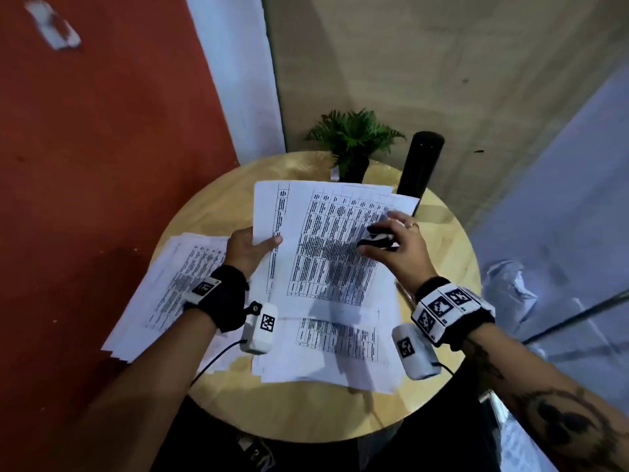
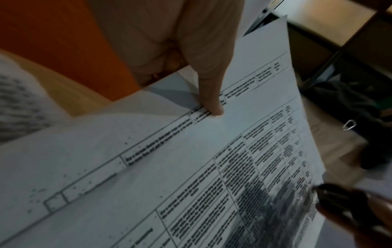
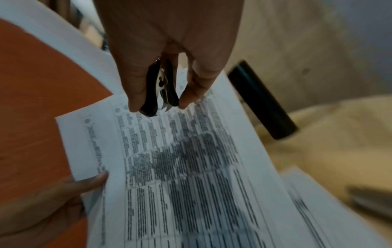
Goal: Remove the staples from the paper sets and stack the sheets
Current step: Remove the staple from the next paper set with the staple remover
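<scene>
My left hand pinches the left edge of a printed paper set, thumb on top, holding it lifted above the round wooden table. Two sheets of the set are fanned apart at the far end. My right hand hovers over the set's right side and grips a black staple remover, its metal claws closed and pointing down at the page. A stack of loose printed sheets lies on the table's left. More printed sheets lie under the held set.
A small potted fern and a black cylinder stand at the table's far edge. A pulled staple shows beyond the paper's edge. An orange-red wall is on the left and crumpled plastic on the right.
</scene>
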Action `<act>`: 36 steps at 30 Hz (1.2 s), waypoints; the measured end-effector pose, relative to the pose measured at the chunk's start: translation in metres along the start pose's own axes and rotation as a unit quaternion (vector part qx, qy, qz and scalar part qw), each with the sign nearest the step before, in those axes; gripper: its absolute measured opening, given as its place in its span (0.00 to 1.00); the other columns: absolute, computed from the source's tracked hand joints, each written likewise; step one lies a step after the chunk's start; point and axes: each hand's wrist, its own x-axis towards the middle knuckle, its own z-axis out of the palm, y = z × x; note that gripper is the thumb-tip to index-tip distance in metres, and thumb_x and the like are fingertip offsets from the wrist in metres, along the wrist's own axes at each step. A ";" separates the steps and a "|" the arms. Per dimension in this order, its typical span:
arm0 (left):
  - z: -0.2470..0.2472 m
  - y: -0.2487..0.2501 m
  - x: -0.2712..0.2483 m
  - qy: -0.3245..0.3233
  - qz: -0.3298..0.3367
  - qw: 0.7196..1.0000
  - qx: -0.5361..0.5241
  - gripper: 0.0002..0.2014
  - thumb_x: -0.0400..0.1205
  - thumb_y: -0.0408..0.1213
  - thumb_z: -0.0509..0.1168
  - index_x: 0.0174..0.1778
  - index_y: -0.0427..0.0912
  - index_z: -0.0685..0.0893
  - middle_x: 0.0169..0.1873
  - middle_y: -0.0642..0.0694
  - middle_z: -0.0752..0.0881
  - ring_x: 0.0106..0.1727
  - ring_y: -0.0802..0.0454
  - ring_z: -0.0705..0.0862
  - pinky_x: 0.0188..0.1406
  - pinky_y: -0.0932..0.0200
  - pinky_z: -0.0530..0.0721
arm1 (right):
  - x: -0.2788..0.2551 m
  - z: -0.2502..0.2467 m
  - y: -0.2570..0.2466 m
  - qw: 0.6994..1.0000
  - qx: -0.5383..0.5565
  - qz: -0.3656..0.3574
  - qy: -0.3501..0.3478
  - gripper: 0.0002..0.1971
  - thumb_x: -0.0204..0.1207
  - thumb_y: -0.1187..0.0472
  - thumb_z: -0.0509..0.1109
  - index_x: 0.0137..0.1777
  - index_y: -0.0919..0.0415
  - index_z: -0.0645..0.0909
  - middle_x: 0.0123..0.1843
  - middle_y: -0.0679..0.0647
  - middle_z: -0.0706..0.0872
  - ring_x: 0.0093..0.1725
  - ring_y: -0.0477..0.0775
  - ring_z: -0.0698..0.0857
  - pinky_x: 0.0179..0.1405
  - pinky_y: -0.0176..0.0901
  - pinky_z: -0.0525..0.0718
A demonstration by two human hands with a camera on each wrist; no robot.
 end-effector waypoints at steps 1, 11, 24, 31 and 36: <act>-0.003 0.010 -0.003 -0.003 0.015 1.000 -0.005 0.16 0.76 0.24 0.70 0.59 0.36 0.82 0.55 0.41 0.84 0.37 0.72 0.86 0.53 0.61 0.83 | 0.001 -0.002 -0.020 0.999 -0.023 -0.036 -0.001 0.19 0.58 0.60 0.84 0.48 0.54 0.83 0.71 0.52 0.66 0.68 0.57 0.76 0.67 0.57 0.77; -0.042 0.091 -0.046 -0.035 0.100 0.994 -0.013 0.16 0.76 0.25 0.70 0.60 0.29 0.83 0.54 0.39 0.87 0.43 0.66 0.87 0.63 0.51 0.83 | 0.002 -0.033 -0.162 0.948 -0.234 -0.183 -0.113 0.23 0.54 0.60 0.86 0.50 0.59 0.87 0.55 0.60 0.83 0.56 0.59 0.82 0.60 0.59 0.79; -0.057 0.254 -0.121 0.144 0.316 0.806 0.479 0.34 0.63 0.60 0.76 0.66 0.59 0.79 0.61 0.55 0.82 0.71 0.48 0.68 0.60 0.47 0.62 | -0.052 -0.042 -0.244 0.935 -0.213 -0.245 -0.141 0.23 0.52 0.55 0.87 0.48 0.58 0.86 0.48 0.54 0.83 0.48 0.52 0.85 0.55 0.56 0.83; -0.069 0.272 -0.121 -0.037 0.323 0.851 0.413 0.16 0.69 0.55 0.74 0.22 0.56 0.76 0.20 0.55 0.77 0.31 0.49 0.80 0.37 0.57 0.69 | -0.073 -0.045 -0.269 0.920 -0.231 -0.285 -0.136 0.21 0.53 0.57 0.86 0.46 0.55 0.87 0.46 0.52 0.84 0.47 0.52 0.85 0.53 0.53 0.83; -0.074 0.275 -0.126 -0.089 0.341 0.857 0.377 0.12 0.66 0.56 0.67 0.36 0.52 0.87 0.31 0.49 0.88 0.37 0.49 0.85 0.42 0.51 0.83 | -0.085 -0.049 -0.279 0.913 -0.245 -0.302 -0.125 0.20 0.52 0.58 0.87 0.46 0.56 0.87 0.45 0.51 0.85 0.46 0.51 0.85 0.52 0.48 0.82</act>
